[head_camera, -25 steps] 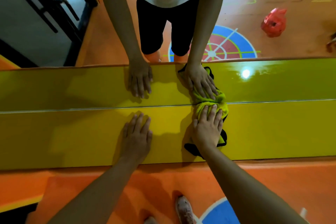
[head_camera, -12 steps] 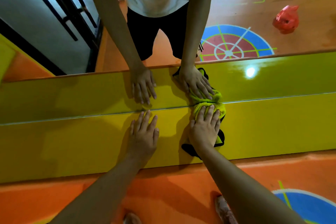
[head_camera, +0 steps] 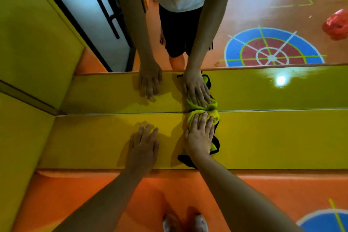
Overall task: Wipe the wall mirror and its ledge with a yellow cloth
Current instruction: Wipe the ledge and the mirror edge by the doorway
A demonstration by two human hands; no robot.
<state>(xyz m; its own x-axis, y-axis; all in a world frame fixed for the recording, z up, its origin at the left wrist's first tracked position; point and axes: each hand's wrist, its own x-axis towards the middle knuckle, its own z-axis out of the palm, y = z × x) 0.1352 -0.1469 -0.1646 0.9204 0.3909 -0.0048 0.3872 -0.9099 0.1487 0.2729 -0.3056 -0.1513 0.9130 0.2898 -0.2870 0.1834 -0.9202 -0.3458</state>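
Observation:
A yellow cloth [head_camera: 212, 118] with a black edge lies bunched on the glossy yellow ledge [head_camera: 273, 137], pushed up against the base of the wall mirror [head_camera: 263, 15]. My right hand [head_camera: 199, 135] presses flat on the cloth, fingers straight and pointing at the mirror. My left hand [head_camera: 144, 147] rests flat on the bare ledge about a hand's width to the left. The mirror shows both arms, the cloth and the person's torso reflected.
A yellow side wall [head_camera: 28, 118] meets the ledge and mirror at the left corner. Orange padded floor [head_camera: 113, 203] runs below the ledge, with my shoes [head_camera: 185, 222] on it. The mirror reflects a red bag [head_camera: 337, 24] and a painted floor target [head_camera: 271, 51].
Both hands and the cloth have slid left along the ledge toward the corner; the yellow side wall has come into view at the left. The hands keep the same flat pose.

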